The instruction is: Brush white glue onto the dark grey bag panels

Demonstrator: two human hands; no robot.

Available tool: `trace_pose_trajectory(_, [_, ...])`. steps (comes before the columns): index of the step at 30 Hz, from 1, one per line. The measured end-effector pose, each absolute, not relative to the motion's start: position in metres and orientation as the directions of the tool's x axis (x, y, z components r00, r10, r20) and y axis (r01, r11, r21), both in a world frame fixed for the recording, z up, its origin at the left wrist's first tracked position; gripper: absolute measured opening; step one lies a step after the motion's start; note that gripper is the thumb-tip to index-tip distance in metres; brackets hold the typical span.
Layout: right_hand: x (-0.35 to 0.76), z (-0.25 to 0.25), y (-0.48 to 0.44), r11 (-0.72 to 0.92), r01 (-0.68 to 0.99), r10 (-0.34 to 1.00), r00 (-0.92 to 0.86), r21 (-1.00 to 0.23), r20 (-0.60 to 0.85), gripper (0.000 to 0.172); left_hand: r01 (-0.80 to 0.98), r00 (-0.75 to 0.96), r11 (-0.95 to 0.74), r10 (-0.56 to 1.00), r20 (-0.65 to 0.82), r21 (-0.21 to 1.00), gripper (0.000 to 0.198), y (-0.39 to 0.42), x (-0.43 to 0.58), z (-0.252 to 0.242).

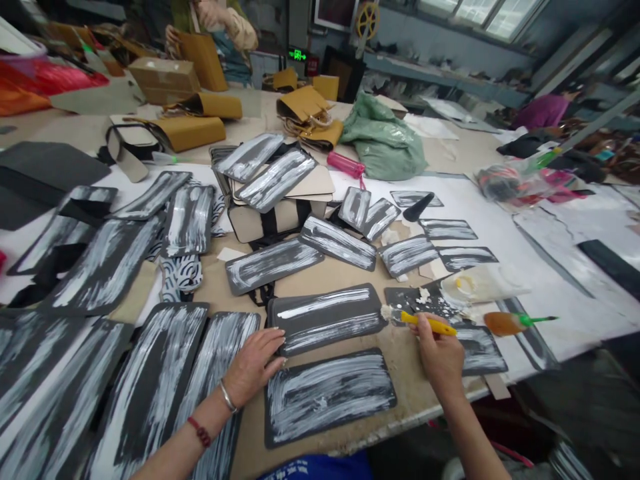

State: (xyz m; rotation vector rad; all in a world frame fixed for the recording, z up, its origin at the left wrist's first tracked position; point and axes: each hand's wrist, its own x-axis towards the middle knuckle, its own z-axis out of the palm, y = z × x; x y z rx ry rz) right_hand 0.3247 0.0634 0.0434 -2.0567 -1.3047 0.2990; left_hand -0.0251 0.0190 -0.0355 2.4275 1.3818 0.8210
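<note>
My right hand [440, 357] is closed around the yellow handle of a brush [429, 324]. The brush's glue-covered bristles are at the right end of a dark rectangular panel [327, 321] with white streaks. My left hand [256, 365] lies with fingers spread on that panel's left edge, holding nothing. Nearer to me lies another dark panel [330, 397], smeared white over most of its face. Just beyond the brush sits a dark piece [417, 299] with white clumps on it.
White-streaked panels [155, 373] cover the left side. An orange bottle [504, 323] with a green cap lies right, beside a whitish container [465, 285]. Beige bag parts [255, 223], a green plastic bag [383, 137] and mustard bags [305, 110] stand farther back. A person [215, 40] is across the table.
</note>
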Motion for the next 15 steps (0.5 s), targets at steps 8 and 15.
trace_pose_trajectory(8, [0.260,0.028,0.029,0.342,0.817,0.895,-0.133,-0.463,0.425,0.019,0.741,0.384,-0.524,0.844,0.375,0.419,0.021,0.017,-0.024,-0.040])
trace_pose_trajectory(15, [0.272,0.031,0.065,0.382,0.815,0.862,-0.144,-0.436,0.485,0.018,0.754,0.346,-0.493,0.860,0.376,0.434,0.024,0.013,-0.023,-0.044])
